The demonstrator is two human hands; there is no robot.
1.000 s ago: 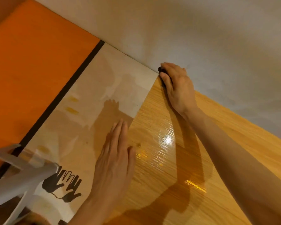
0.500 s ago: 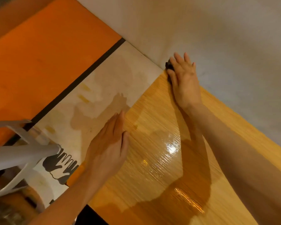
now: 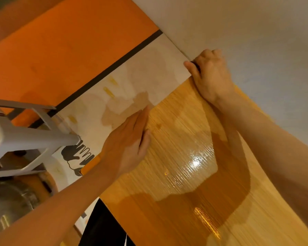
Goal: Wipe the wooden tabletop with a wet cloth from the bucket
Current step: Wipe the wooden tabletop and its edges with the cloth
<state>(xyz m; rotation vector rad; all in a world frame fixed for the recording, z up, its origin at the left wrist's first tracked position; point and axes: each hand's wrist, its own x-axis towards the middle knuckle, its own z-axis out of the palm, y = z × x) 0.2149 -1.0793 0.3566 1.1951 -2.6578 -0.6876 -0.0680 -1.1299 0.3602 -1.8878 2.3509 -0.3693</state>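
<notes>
A small dark cloth point(image 3: 196, 64), mostly hidden, is pinched under the fingers of the right hand point(image 3: 211, 77) at the far corner of the glossy, honey-coloured wooden tabletop point(image 3: 194, 174), where the tabletop meets the pale grey wall point(image 3: 247, 32). Only a dark sliver of the cloth is seen between the thumb and the curled fingers; the right hand is closed down upon it, knuckles raised, and pressed against the corner. A wet sheen with bright reflections is seen on the wood below and between the two hands. The left hand point(image 3: 130, 141) is laid flat and open on the tabletop's left edge, fingers together and pointing away from the person, with nothing held in it. Beyond the left hand's fingertips a pale cream floor tile point(image 3: 140, 77) is seen, bordered by a black strip point(image 3: 110, 71) and an orange floor area point(image 3: 69, 41). To the left of the left wrist, a white plastic stool leg point(image 3: 25, 139) stands beside a black hand-shaped floor marking point(image 3: 76, 153).
</notes>
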